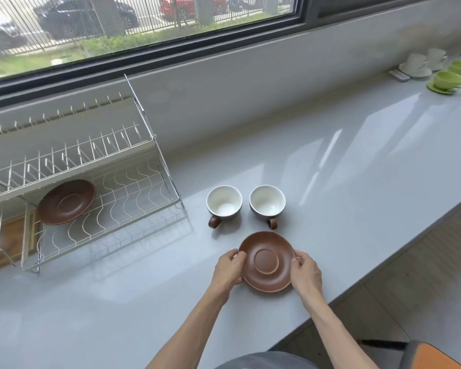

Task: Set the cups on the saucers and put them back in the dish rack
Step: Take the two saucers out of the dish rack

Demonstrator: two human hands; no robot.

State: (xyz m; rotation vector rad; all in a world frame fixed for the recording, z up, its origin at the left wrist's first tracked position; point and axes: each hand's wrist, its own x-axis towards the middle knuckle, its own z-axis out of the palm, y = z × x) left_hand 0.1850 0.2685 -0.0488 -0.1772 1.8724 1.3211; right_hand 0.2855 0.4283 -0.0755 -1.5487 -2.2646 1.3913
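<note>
A brown saucer (266, 261) lies on the grey counter in front of me. My left hand (229, 267) grips its left rim and my right hand (305, 272) grips its right rim. Just beyond it stand two upright cups with white insides and brown handles, the left cup (224, 202) and the right cup (267, 201), a small gap between them. A second brown saucer (67, 202) lies on the lower tier of the wire dish rack (149, 166) at the left.
Two white cups on saucers (417, 65) and two green cups on saucers (449, 79) stand far right on the counter (343, 161). The counter's front edge runs diagonally at the right, with floor below. A window ledge backs the counter. A wooden board (8, 243) sits under the rack.
</note>
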